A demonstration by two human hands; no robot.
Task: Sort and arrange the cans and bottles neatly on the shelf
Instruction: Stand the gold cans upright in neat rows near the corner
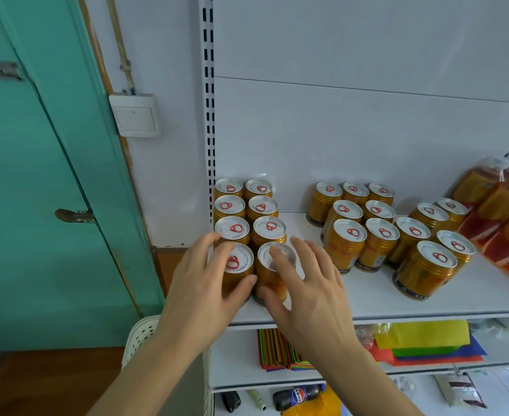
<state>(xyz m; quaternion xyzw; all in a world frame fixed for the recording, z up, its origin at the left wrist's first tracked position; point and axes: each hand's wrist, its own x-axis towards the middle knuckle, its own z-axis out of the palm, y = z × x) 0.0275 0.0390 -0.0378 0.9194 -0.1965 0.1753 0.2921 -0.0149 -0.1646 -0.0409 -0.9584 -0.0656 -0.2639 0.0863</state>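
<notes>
Fingers: those of the left hand [205, 283] are curling round the front-left can [237, 271], thumb lying along its lower right side, fingertips wrapping its far left edge.
Right hand [304, 283]: fingers are spreading apart and staying fairly straight, one fingertip resting on the lid of the front-right can [272, 274], thumb touching its lower front; whether it is truly gripping, I cannot tell.
Two front cans: both are standing upright, side by side and touching, at the front left edge of the white shelf [367, 298].
Left block [247, 211]: six more gold cans with red pull tabs are standing behind the held pair in two straight columns, running back to the rear panel beside the slotted upright [208, 85].
Right cluster [388, 229]: about a dozen identical cans are sitting in a looser bunch, well apart from the left block, with bare shelf showing between them.
Nearest loose can [424, 270]: it is standing closest to the front of the right cluster.
Pouches [499, 205]: orange and red drink packs are leaning at the far right end of the shelf, just beside the cluster.
Lower shelf: coloured paper sheets [421, 340] are lying stacked below.
Bottom shelf: a dark cola bottle [298, 396] is lying on its side.
Basket [140, 337]: a white perforated one is showing under the left forearm.
Door [37, 175]: a green one is filling the left side.
</notes>
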